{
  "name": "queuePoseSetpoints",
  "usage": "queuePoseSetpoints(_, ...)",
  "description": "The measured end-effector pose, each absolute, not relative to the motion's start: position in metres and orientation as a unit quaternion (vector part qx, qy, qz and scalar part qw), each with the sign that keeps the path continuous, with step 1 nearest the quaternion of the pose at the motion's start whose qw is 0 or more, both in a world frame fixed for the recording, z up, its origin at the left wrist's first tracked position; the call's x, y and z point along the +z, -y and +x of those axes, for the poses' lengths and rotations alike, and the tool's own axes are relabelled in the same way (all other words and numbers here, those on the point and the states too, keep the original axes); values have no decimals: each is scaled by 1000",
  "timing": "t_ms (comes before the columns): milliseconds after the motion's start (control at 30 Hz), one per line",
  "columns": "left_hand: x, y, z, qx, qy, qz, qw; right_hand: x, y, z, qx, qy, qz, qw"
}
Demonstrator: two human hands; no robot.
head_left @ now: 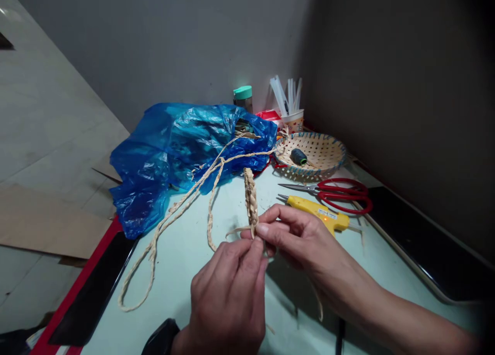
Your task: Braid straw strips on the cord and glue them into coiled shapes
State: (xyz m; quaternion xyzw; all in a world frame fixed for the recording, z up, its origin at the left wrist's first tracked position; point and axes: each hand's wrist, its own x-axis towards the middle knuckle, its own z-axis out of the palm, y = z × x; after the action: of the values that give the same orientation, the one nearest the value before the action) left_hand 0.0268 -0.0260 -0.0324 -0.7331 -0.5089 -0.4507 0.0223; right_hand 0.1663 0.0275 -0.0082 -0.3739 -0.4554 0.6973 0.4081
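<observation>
A short braided straw strip stands up between my two hands over the table. My right hand pinches its lower end between thumb and fingers. My left hand is closed just below, its fingertips at the strip's bottom where loose strands stick out. One thin strand points left, and another hangs under my right wrist. A long thin straw cord lies looped on the table to the left, running back to the blue plastic bag. The undersides of both hands are hidden.
Behind lies a blue plastic bag. To the right are a woven basket with a dark thread spool, red-handled scissors and a yellow glue gun. A paper cup of glue sticks and a green-lidded bottle stand by the wall.
</observation>
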Motion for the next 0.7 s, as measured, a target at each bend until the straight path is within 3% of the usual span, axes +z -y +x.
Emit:
queuePoseSetpoints(167, -33, 27, 24, -424, 463, -778, 22, -8, -32, 168, 717, 420, -375, 411)
queuePoseSetpoints(300, -16, 24, 20, -471, 516, -715, -4, -7, -32, 169, 722, 410, -383, 405)
queuePoseSetpoints(367, -7, 19, 18, -480, 553, -677, -77, -9, -31, 168, 726, 423, -368, 399)
queuePoseSetpoints(533, 1, 11, 16, -449, 574, -503, -466, -10, -27, 165, 703, 484, -339, 395)
queuePoseSetpoints(600, 0, 10, 15, -467, 545, -444, -536, -8, -25, 166, 648, 553, -354, 386)
queuePoseSetpoints(700, -2, 8, 13, -475, 534, -430, -552, -6, -22, 169, 515, 672, -384, 369)
